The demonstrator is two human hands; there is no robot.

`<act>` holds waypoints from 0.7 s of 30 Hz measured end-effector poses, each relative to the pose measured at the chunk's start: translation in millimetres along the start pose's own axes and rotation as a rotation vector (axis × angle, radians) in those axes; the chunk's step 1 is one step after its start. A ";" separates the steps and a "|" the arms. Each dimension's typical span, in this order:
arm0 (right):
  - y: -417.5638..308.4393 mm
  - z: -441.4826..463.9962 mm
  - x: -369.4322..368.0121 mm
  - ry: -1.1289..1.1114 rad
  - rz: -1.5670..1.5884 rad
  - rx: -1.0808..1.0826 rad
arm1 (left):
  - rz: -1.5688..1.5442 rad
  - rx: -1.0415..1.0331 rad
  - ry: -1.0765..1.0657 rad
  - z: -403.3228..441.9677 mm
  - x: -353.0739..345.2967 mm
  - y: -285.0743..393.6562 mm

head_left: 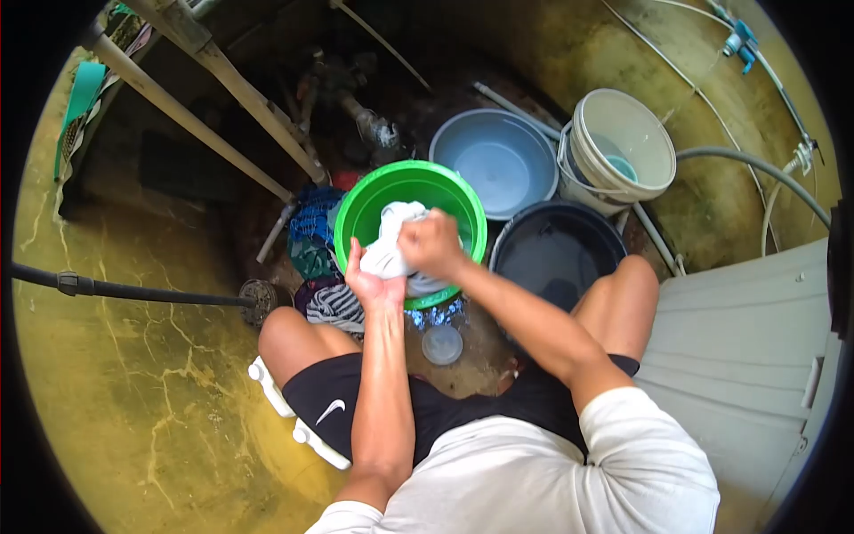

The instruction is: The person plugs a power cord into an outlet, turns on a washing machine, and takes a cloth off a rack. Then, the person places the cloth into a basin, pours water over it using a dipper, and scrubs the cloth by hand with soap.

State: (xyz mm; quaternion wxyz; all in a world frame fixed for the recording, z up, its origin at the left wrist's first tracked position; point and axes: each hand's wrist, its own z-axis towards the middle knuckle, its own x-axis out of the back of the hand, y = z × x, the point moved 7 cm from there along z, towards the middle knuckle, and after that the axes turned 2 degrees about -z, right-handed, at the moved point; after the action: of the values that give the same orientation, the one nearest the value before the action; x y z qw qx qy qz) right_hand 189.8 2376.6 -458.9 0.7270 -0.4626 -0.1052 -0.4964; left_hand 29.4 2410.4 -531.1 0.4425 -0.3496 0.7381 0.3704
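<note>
A wet-looking white cloth (391, 238) is bunched up between my two hands over the green basin (360, 209). My left hand (372, 283) is under its lower left side, palm up, with the fingers bent against the fabric. Closed in a fist, my right hand (432, 245) presses on the cloth's right side and looks slightly blurred. More pale fabric (425, 285) shows inside the basin below my hands. What kind of garment the white cloth is, I cannot tell.
A grey-blue basin (498, 160), a dark basin (556, 258) with water, and a white bucket (627, 147) stand to the right. Piled clothes (334, 307) lie left of the green basin. A small clear tub (442, 344) sits between my legs. Pipes (205, 125) cross the upper left.
</note>
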 end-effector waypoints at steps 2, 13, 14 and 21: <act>-22.1 -12.5 -2.0 -0.039 0.052 0.045 | 0.005 0.030 -0.006 -7.2 13.2 0.6; 32.8 -9.6 -14.9 -0.359 -0.185 -0.180 | 0.656 -0.228 0.036 -64.3 -9.2 -6.4; 36.7 -5.7 -16.9 -0.368 -0.182 -0.178 | 0.738 -0.286 -0.012 -70.9 -15.3 -14.5; 49.2 23.9 -67.1 -1.134 -0.308 -0.417 | 1.001 -0.372 -0.168 -93.6 -30.4 -44.6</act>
State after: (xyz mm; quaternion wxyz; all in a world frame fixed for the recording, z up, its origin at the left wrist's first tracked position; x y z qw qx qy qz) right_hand 204.9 2441.0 -514.8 0.3725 -0.7660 -0.4412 -0.2825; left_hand 41.1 2314.5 -482.7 0.1999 0.0033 0.6985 0.6871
